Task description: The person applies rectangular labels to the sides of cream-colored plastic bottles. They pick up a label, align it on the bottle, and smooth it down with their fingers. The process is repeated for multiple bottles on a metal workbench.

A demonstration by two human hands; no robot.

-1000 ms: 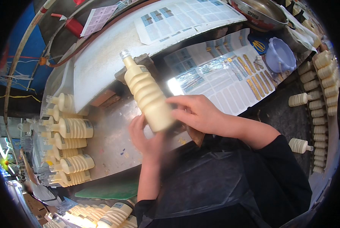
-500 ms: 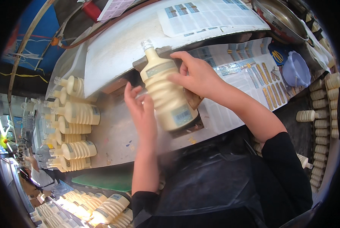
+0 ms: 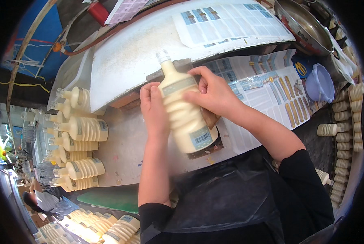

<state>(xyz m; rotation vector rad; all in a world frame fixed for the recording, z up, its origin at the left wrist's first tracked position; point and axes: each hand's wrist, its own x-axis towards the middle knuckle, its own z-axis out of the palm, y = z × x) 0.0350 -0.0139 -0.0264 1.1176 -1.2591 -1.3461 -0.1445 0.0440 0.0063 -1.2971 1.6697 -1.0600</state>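
Note:
A cream bottle (image 3: 186, 118) with rippled sides and a clear neck lies tilted on a dark support, its neck pointing away from me. A blue-green label strip (image 3: 178, 87) crosses its shoulder; a barcode label (image 3: 200, 138) sits near its base. My left hand (image 3: 154, 106) has its fingers pressed together against the bottle's left shoulder, beside the strip's end. On the other side, my right hand (image 3: 215, 90) grips the right shoulder, thumb across the front and index finger bent over the upper edge. Both hands' far fingertips are partly hidden.
Several similar bottles (image 3: 84, 128) are stacked at the left, more (image 3: 121, 228) at lower left. Label sheets (image 3: 253, 83) lie to the right, others (image 3: 230, 24) on the white board (image 3: 127, 53). Beyond are a purple bucket (image 3: 319, 83) and a metal pan (image 3: 306, 24). Another person (image 3: 47, 197) is at far left.
My left hand has moved up and closed in on the bottle's left shoulder; before, it was apart with fingers spread. My right hand stays on the right shoulder. The view has shifted slightly.

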